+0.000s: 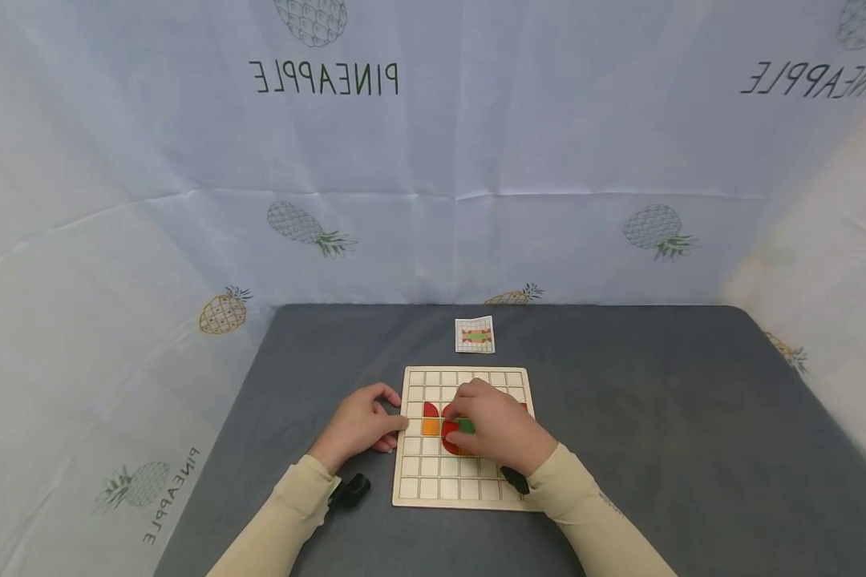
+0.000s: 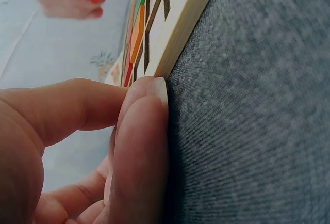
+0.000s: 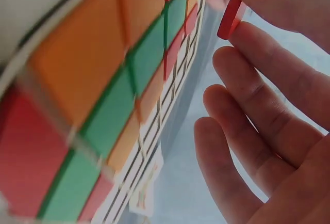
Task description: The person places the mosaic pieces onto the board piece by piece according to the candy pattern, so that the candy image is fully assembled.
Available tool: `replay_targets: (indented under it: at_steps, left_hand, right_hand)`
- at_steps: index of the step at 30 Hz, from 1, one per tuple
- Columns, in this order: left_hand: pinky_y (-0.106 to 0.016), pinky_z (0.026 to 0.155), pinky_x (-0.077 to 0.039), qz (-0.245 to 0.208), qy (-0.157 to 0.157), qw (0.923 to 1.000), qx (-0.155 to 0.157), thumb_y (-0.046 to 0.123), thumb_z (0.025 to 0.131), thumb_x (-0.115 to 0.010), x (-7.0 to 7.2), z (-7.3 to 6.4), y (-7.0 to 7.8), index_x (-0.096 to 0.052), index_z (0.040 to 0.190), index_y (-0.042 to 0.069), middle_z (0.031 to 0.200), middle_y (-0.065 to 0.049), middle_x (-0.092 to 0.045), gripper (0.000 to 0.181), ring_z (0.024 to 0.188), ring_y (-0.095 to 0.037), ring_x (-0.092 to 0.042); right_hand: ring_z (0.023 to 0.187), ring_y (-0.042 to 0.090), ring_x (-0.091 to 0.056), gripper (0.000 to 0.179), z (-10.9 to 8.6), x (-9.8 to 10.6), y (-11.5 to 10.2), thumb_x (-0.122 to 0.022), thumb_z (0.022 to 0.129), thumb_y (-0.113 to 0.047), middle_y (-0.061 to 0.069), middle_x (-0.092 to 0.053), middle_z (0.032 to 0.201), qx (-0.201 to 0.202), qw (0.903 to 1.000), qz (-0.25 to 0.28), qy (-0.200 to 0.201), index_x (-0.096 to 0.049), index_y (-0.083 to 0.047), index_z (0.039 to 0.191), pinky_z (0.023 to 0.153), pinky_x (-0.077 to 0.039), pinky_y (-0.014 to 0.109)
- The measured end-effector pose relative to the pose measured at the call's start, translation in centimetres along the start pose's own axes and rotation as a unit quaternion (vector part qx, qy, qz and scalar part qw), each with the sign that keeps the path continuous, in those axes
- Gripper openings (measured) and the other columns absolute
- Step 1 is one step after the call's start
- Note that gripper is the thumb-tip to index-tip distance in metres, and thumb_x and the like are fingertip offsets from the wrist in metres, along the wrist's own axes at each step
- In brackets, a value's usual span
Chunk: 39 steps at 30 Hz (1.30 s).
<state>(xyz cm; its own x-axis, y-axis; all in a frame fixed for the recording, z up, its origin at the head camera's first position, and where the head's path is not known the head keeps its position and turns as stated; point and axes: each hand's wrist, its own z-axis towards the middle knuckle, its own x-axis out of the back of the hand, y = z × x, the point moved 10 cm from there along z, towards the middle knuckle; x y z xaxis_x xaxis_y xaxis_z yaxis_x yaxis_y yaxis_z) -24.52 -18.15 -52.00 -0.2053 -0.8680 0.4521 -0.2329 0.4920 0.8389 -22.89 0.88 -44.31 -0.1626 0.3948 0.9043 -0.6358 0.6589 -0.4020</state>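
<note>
A pale wooden grid board [image 1: 429, 487] lies flat on the dark table, with red, orange and green pieces in its cells. My left hand [image 1: 361, 422] touches the board's left edge, thumb and fingertips right at the rim. Over the middle of the board, my right hand [image 1: 501, 425] pinches a red piece [image 3: 230, 17] between thumb and index finger, its other fingers spread loosely. An orange square [image 1: 430, 426] sits in the left part of the grid, below a red curved piece [image 1: 430, 409]. Green squares [image 3: 108, 123] run in a row between orange ones; my right hand covers much of this row in the head view.
Behind the board lies a small card [image 1: 474, 335] printed with a coloured grid pattern. The grey tabletop [image 1: 657, 425] extends on both sides. A white cloth [image 1: 433, 240] with pineapple prints hangs behind the table.
</note>
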Motion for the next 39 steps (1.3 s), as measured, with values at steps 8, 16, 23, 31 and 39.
replay_targets:
  at_steps: [8, 16, 23, 31, 39]
  left_hand:
    - [-0.034, 0.056, -0.065, 0.002, -0.008, 0.9999, -0.008, 0.018, 0.091, -0.085, -0.4, 0.0, 0.4, -0.067, 0.114, 0.011, 0.074, -0.010, -0.070, 0.031, 0.057, -0.017, -0.073]
    - [-0.034, 0.056, -0.065, 0.003, -0.005, 0.9999, -0.009, 0.018, 0.091, -0.085, -0.3, -0.2, 0.5, -0.066, 0.115, 0.010, 0.074, -0.010, -0.070, 0.032, 0.057, -0.017, -0.073]
    - [-0.033, 0.055, -0.064, 0.015, -0.002, 0.9999, -0.002, 0.019, 0.090, -0.085, -0.3, -0.5, 0.2, -0.067, 0.115, 0.011, 0.073, -0.008, -0.070, 0.032, 0.057, -0.019, -0.073]
    - [-0.033, 0.055, -0.064, 0.015, 0.001, 0.9999, -0.007, 0.019, 0.090, -0.085, -0.2, -0.4, 0.5, -0.067, 0.114, 0.011, 0.072, -0.009, -0.070, 0.031, 0.056, -0.017, -0.073]
    - [-0.033, 0.054, -0.064, 0.020, 0.000, 0.9998, -0.007, 0.019, 0.091, -0.086, -0.3, -0.3, 0.5, -0.068, 0.113, 0.012, 0.071, -0.008, -0.070, 0.030, 0.056, -0.016, -0.072]
  right_hand:
    - [0.091, 0.009, -0.056, 0.020, 0.6, -1.6, -1.1, -0.091, 0.090, -0.033, -0.007, -0.066, 0.095, -0.003, 0.9995, -0.026, -0.015, -0.082, -0.019, 0.100, 0.076, -0.058, 0.026]
    - [0.084, 0.007, -0.050, 0.020, 0.9, -2.7, -1.8, -0.091, 0.090, -0.036, -0.009, -0.063, 0.091, 0.021, 0.9985, -0.047, -0.017, -0.081, -0.020, 0.098, 0.070, -0.051, 0.022]
    - [0.083, 0.007, -0.050, 0.019, 0.8, -3.2, -2.2, -0.090, 0.090, -0.034, -0.010, -0.062, 0.088, 0.019, 0.9982, -0.050, -0.027, -0.080, -0.020, 0.097, 0.069, -0.051, 0.022]
    - [0.085, 0.008, -0.052, 0.015, 0.7, -2.6, -2.6, -0.088, 0.091, -0.030, -0.008, -0.063, 0.090, 0.020, 0.9982, -0.053, -0.020, -0.081, -0.019, 0.097, 0.072, -0.054, 0.024]
    - [0.083, 0.008, -0.050, 0.009, 0.7, -2.9, -3.0, -0.087, 0.092, -0.024, -0.009, -0.062, 0.087, 0.029, 0.9976, -0.062, -0.014, -0.080, -0.020, 0.092, 0.069, -0.052, 0.021]
